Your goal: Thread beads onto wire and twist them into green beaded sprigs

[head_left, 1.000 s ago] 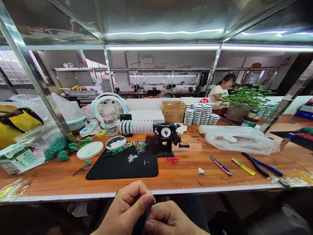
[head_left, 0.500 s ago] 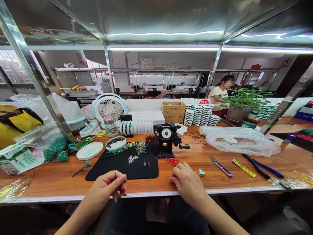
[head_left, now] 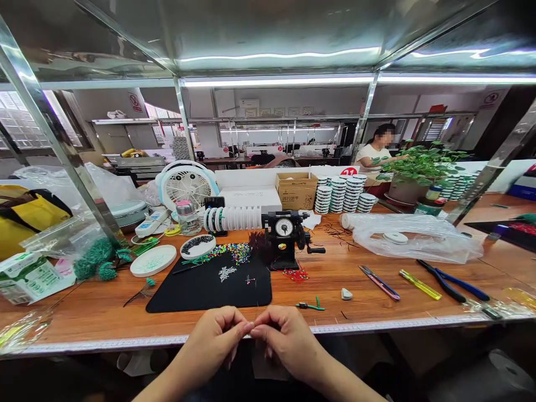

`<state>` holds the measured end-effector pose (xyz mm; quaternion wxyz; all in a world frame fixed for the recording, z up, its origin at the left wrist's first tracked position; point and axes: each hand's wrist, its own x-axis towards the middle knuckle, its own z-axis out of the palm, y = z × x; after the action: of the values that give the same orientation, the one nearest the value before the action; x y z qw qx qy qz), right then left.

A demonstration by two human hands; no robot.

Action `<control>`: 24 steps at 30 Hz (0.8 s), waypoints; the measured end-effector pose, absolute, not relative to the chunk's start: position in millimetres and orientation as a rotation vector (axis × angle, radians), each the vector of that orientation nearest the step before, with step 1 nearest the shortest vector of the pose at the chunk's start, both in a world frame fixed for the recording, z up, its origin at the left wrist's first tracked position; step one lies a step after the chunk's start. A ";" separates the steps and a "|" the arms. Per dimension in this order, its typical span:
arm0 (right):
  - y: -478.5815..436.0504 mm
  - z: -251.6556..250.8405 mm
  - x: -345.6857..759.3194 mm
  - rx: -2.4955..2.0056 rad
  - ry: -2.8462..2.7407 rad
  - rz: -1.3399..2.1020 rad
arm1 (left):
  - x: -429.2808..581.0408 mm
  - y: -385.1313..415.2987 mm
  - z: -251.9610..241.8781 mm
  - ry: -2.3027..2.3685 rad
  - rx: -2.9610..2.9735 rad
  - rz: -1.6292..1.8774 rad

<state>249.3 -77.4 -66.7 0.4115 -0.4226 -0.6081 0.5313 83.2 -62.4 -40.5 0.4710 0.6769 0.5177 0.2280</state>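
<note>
My left hand (head_left: 218, 335) and my right hand (head_left: 286, 338) meet at the near edge of the wooden bench (head_left: 377, 304), fingertips pinched together on something too small to make out. Just beyond them lies a black mat (head_left: 209, 290) with a heap of coloured beads (head_left: 232, 251) and a few pins. A small green-tipped piece (head_left: 310, 305) lies on the wood right of the mat. A black hand-crank winder with a dial (head_left: 287, 234) stands behind the mat, with red-headed pins (head_left: 295, 273) at its foot.
Scissors (head_left: 379, 282), a yellow tool (head_left: 419, 283) and blue-handled pliers (head_left: 452, 281) lie to the right near a clear plastic bag (head_left: 414, 237). Left are a white dish (head_left: 153, 260), green tufts (head_left: 98, 259), a fan (head_left: 187, 183). Spool stacks (head_left: 343, 195), a plant and a seated person (head_left: 377, 151) are behind.
Both hands moved apart onto the bench half a second ago, the right reaching near the red pins, then came back together at the edge. A small green-tipped piece now lies right of the mat.
</note>
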 end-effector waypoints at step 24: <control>-63.4 -78.7 265.1 -1.027 -1.465 1.074 | 95.9 24.4 -15.8 1.456 1.890 0.633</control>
<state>265.1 -63.4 -78.7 0.5033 -0.4252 -0.6067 0.4448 95.9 24.4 -15.8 0.3303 0.7228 0.5567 0.2419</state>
